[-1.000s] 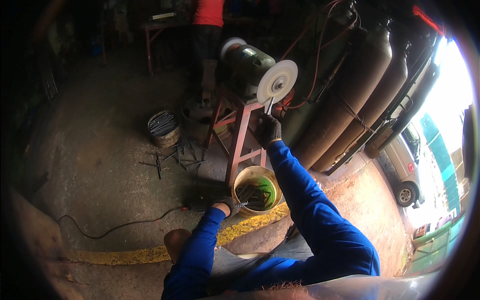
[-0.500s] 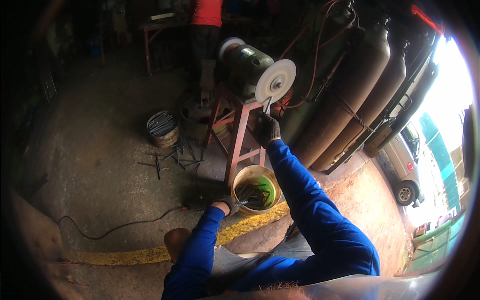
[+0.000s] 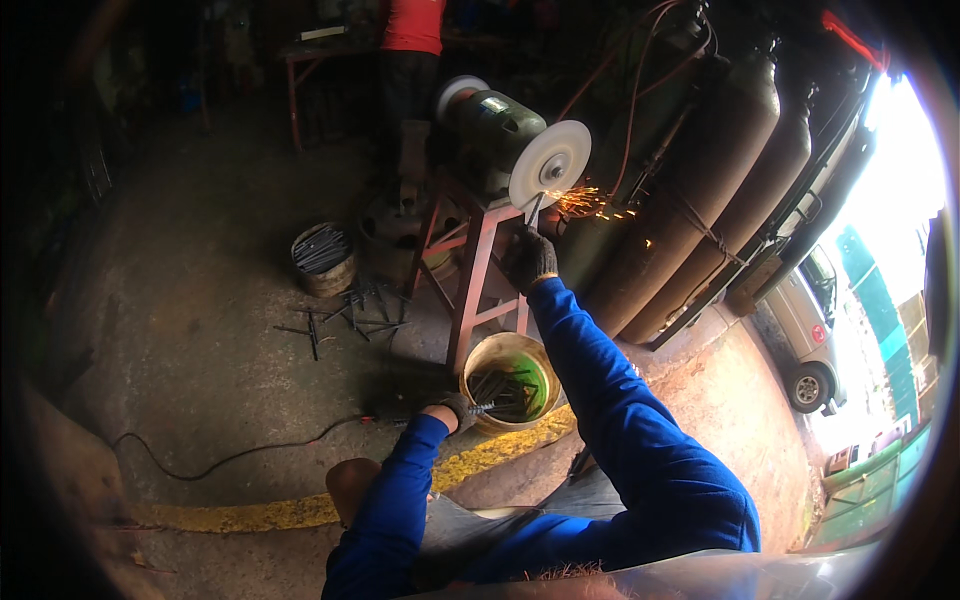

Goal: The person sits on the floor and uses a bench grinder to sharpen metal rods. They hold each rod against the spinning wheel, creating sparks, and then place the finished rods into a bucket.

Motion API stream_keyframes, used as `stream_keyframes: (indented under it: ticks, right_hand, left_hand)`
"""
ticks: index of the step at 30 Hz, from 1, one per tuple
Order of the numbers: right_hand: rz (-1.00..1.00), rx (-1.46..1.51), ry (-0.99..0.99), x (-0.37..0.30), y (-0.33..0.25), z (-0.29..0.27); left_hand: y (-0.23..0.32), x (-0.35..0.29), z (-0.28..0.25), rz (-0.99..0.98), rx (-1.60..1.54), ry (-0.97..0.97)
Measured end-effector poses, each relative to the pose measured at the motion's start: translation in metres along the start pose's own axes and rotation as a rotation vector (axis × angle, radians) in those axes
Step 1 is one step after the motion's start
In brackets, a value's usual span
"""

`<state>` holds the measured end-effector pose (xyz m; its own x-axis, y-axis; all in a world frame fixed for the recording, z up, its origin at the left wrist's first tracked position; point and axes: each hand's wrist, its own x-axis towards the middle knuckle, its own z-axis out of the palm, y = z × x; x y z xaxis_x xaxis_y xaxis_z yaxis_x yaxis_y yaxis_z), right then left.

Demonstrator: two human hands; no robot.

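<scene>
My right hand [image 3: 530,262], in a dark knit glove, is closed around a short metal rod [image 3: 535,210]. The rod's upper end touches the lower face of the pale grinding wheel [image 3: 568,148], and orange sparks [image 3: 580,202] spray off to the right. The wheel sits on the near end of a green bench grinder [image 3: 497,135]. Lower down, my gloved left hand [image 3: 456,412] is closed on a ribbed metal rod [image 3: 482,408], whose tip reaches over the rim of a pale bucket [image 3: 553,392]. Several dark rods [image 3: 500,390] lie inside that bucket.
A red metal stand [image 3: 470,285] carries the grinder. Behind it is a person in red [image 3: 412,25]. To its left, a bucket of rods [image 3: 323,250] stands beside loose rods [image 3: 375,310]. Tall gas cylinders [image 3: 715,150] lean right. A cable [image 3: 230,468] crosses the floor.
Sparks now fly from the wheel where the rod meets it; half a second ago none showed. Both hands have stayed nearly in place.
</scene>
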<state>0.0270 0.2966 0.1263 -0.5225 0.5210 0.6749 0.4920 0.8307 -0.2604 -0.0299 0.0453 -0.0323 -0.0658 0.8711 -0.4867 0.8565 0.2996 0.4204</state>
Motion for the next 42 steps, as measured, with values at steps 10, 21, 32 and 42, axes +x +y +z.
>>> stream_keyframes:
  ticks: [10, 21, 32, 42]
  right_hand:
    - [0.096, 0.031, 0.028, -0.007, 0.035, 0.031]
    - [0.127, 0.049, 0.008, -0.009, 0.034, 0.013]
    - [0.025, 0.107, 0.002, -0.007, 0.033, -0.004]
    - [0.177, 0.263, -0.029, -0.011, 0.012, -0.002]
  left_hand:
    - [0.009, -0.008, -0.008, 0.003, 0.04, 0.003]
    - [0.002, 0.001, -0.001, 0.021, 0.044, -0.03]
    - [0.001, 0.002, 0.003, 0.023, 0.058, 0.04]
    - [-0.011, 0.008, 0.015, 0.02, 0.035, 0.029]
